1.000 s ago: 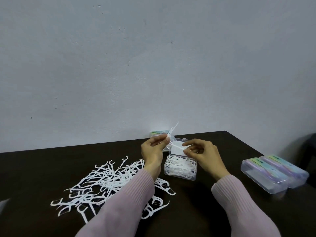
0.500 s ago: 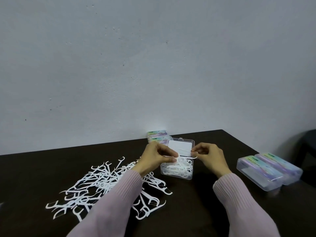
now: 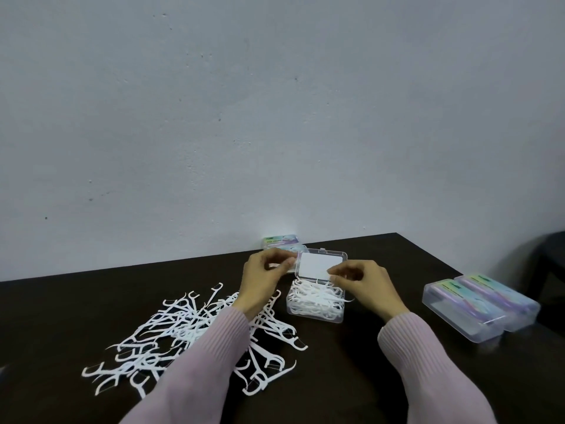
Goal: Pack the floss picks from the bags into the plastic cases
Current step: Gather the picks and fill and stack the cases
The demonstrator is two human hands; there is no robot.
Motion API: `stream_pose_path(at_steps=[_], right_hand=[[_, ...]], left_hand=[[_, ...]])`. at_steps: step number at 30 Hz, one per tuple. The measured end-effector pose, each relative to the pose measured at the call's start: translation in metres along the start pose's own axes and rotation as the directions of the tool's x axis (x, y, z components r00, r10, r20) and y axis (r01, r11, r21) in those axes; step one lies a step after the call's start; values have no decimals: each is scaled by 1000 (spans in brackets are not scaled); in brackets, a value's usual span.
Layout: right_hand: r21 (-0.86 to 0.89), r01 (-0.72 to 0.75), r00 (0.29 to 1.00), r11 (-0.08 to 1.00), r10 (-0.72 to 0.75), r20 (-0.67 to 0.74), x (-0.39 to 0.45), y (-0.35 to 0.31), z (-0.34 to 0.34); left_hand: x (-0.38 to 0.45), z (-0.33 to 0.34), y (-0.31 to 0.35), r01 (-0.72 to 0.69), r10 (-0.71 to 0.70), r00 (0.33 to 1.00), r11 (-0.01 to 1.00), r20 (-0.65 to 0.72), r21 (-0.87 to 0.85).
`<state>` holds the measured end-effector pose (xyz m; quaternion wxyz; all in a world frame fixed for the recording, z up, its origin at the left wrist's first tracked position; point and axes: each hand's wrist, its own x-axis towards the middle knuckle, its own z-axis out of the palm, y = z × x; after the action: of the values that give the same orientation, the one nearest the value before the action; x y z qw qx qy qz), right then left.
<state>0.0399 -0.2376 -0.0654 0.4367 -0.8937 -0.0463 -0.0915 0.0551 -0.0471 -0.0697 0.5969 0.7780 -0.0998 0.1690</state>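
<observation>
My right hand [image 3: 363,286] hovers over the right end of the open case [image 3: 316,304], fingers curled in, thumb and forefinger tips meeting at the lid's near right corner; the grip is nearly closed, but whether it pinches a pick or the lid edge I cannot tell, the tips are too small and blurred. My left hand [image 3: 266,276] is just left of the lid [image 3: 319,266], fingers curled toward its left edge, tips close together; it may be touching the lid or holding something thin, and I cannot say which.

The case sits on the dark desk [image 3: 351,377] between my hands, clear-walled, heaped with white picks, one of them poking out over its right rim. Its lid stands tilted back on the far side, a white panel showing in it.

Left of the case, partly under my left sleeve [image 3: 198,368], a loose pile of picks [image 3: 171,332] spreads across the desk toward the near left.

Far behind the open case, against the wall [image 3: 275,117], lie stacked cases with coloured labels [image 3: 282,241]. Well to the right, near the desk's edge, two shut cases [image 3: 480,307] lie side by side, touching, with purple and green labels on top.
</observation>
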Motion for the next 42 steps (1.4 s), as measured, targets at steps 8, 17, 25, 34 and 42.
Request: stream_pose_path(at_steps=[8,17,25,34,42], right_hand=[[385,-347,906,855,412,-99,4,2,-3],[802,-212,921,558,390,-28,-2,-18,29],[841,-205,948,501,314,44,-4,-15,30],[812,-246,938,529,341,62,-3,-13,31],[756,-162,957,634,289,-37,3,-9,33]], left_hand=[[-2,19,8,399,-400,914,852,69,-339],[-14,38,16,456,-374,887,808,272,-373],[-16,37,11,470,-382,879,795,284,-383],[-18,32,11,444,-322,890,773,324,-453],[-14,33,3,464,-369,885,749,284,-473]])
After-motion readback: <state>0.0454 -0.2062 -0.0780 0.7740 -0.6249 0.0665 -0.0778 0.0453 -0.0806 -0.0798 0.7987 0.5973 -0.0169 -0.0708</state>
